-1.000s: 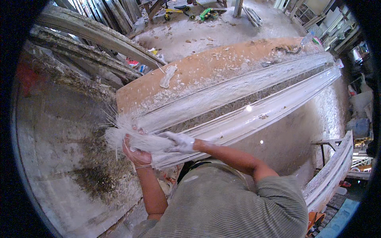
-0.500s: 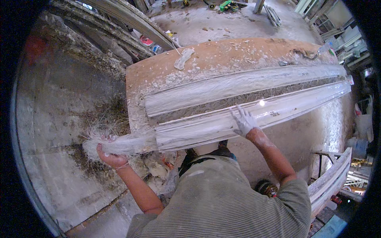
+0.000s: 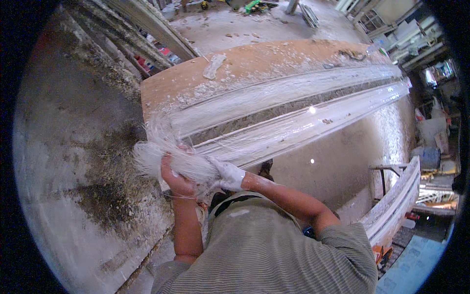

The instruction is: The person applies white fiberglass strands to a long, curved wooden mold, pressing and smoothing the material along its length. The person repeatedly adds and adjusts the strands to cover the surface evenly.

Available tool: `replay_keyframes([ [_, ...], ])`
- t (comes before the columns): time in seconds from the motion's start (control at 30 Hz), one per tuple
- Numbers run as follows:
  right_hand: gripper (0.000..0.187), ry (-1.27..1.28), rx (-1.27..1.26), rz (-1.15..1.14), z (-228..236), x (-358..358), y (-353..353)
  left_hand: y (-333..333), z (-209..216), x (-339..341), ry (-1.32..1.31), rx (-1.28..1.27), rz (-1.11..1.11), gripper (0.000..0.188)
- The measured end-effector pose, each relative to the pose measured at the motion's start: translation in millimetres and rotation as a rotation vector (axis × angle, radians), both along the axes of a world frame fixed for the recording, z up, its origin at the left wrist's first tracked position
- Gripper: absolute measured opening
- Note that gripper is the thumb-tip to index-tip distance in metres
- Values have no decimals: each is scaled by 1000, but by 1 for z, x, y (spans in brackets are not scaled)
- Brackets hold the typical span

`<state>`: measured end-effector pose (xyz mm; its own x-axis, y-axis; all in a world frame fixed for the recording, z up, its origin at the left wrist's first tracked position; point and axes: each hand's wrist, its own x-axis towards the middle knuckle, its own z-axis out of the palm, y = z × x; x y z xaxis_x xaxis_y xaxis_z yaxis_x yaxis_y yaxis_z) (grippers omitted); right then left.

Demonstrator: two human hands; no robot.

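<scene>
A loose bundle of long white fibres [image 3: 195, 164] lies across both my hands, over the left end of the bench. My left hand [image 3: 178, 179] is closed round its middle, and loose strands fan out past it to the left. White with plaster-like coating, my right hand [image 3: 230, 175] grips the bundle's right end; its fingertips are partly hidden among the strands. Just beyond my hands lies the left end of the near white moulding strip [image 3: 289, 125], wet and shiny. A second white strip [image 3: 274, 93], covered with fibres, runs alongside it farther away.
The wooden bench board [image 3: 169, 85] is littered with white crumbs and carries a flat white scrap [image 3: 214, 66]. Timber beams [image 3: 152, 27] lean at the upper left. Another long moulding piece [image 3: 391, 203] stands at the right, near a blue sheet [image 3: 413, 262].
My left hand has brought the fibre bundle right, toward my body. My right hand has left the near strip, moved left and taken hold of the bundle. The view has shifted slightly.
</scene>
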<state>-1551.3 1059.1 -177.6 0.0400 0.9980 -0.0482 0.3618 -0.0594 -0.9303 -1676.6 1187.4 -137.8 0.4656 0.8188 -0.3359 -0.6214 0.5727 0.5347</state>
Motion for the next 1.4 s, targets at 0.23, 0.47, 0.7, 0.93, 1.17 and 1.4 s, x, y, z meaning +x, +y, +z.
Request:
replay_keyframes([
  [0.23,30,46,-88,-124,13,64,-52,42,-9,-34,110,70,147,45],
  [0.47,35,-420,-219,-239,47,183,-136,37,-10,-13,111,-46,245,48],
  [0.7,37,-507,-363,-112,47,316,-217,-10,-3,42,177,148,388,63],
  [0.93,29,-523,-436,-330,8,416,-271,-63,36,114,229,176,415,56],
  [1.17,89,-789,-331,-588,-16,454,-248,-111,54,156,347,241,388,43],
  [1.4,111,-31,-57,-171,30,299,-127,-87,-6,159,898,344,36,41],
])
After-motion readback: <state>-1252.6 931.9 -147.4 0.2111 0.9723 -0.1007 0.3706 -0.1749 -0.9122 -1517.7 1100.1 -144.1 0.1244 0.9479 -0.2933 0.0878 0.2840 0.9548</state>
